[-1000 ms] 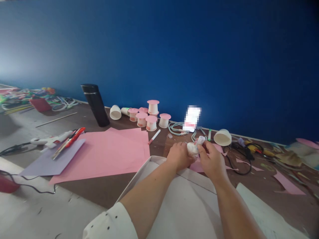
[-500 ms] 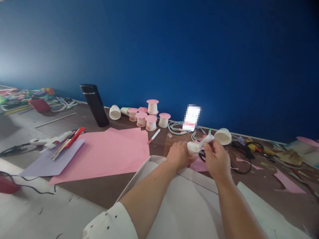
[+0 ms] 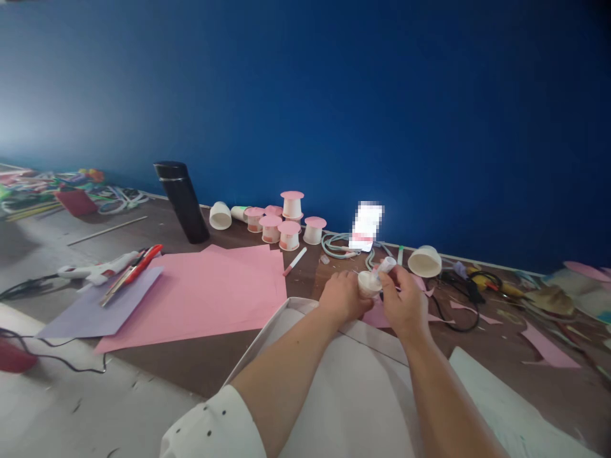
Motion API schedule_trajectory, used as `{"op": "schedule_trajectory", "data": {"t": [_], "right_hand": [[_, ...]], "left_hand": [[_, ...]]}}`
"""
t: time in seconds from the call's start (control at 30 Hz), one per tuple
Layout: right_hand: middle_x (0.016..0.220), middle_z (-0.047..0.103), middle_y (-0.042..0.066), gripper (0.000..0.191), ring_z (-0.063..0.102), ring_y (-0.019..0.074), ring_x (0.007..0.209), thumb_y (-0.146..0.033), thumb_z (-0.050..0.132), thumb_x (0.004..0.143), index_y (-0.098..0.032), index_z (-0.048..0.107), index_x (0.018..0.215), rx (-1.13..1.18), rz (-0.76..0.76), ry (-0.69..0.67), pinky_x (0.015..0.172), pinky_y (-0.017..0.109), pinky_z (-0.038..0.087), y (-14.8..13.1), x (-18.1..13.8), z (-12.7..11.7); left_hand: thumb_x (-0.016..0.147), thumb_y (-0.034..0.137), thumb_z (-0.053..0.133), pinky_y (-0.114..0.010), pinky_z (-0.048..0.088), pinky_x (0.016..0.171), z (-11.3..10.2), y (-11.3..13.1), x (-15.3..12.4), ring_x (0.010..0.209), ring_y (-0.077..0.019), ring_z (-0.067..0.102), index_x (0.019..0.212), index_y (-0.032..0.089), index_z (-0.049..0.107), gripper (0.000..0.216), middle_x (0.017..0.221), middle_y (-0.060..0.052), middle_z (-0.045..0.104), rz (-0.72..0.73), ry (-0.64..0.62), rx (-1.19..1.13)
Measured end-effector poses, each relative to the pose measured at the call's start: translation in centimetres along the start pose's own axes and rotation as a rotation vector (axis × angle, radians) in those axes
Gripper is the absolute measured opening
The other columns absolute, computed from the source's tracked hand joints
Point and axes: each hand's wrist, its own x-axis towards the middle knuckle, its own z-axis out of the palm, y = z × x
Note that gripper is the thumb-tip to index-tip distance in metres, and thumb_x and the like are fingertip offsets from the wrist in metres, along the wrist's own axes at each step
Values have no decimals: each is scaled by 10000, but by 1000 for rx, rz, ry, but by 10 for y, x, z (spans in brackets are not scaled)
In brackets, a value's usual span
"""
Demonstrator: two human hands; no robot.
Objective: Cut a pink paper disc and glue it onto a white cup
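My left hand (image 3: 344, 298) is closed round a small white paper cup (image 3: 366, 287), whose pale round end faces up. In my right hand (image 3: 405, 304) is a white tube with a translucent narrow end (image 3: 387, 264), gripped between thumb and fingers. Its narrow end reaches over the cup's round end; whether it touches cannot be made out. Beyond my hands, several white cups topped with pink paper discs (image 3: 289, 229) stand by the wall. A bare paper cup (image 3: 424, 261) lies on its side to the right of my right hand.
Pink sheets (image 3: 214, 292) lie at left, with a lilac sheet (image 3: 114, 305), utility knife (image 3: 136, 273) and glue gun (image 3: 100, 267) on them. A black flask (image 3: 181, 202) stands behind. A blurred-out phone (image 3: 366, 226), cables, a marker (image 3: 294, 261) and pink scraps (image 3: 547, 346) surround my hands.
My right hand has moved left with the tube, bringing it further over the cup. My left hand stays in place round the cup.
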Motion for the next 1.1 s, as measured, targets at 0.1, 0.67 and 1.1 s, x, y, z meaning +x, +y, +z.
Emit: {"op": "schedule_trajectory", "data": {"t": [0.1,0.67,1.1], "right_hand": [[1049,748,128,386,672,288,971,-448,513,893,-178,696,1100,50,10,122,874,407,482,-4,0,-4],[902,718,140,341,656,292,818,-490,528,802,-197,628,943,-168,113,-26,709,370,479,-9,4,-22],[842,726,101,332,673,268,769,-511,592,784,-210,620,921,-90,112,-127,693,354,501,-27,-1,-31]], "left_hand": [[737,521,669,-391,486,943,2,-1,0,1102,-314,589,1098,169,592,510,1149,-128,652,-2,12,-7],[759,533,662,-416,487,951,2,-1,1,1079,-315,603,1066,166,592,484,1118,-130,662,25,18,4],[752,516,675,-414,491,946,0,-1,-1,1084,-321,597,1096,146,588,513,1140,-137,653,22,27,0]]}}
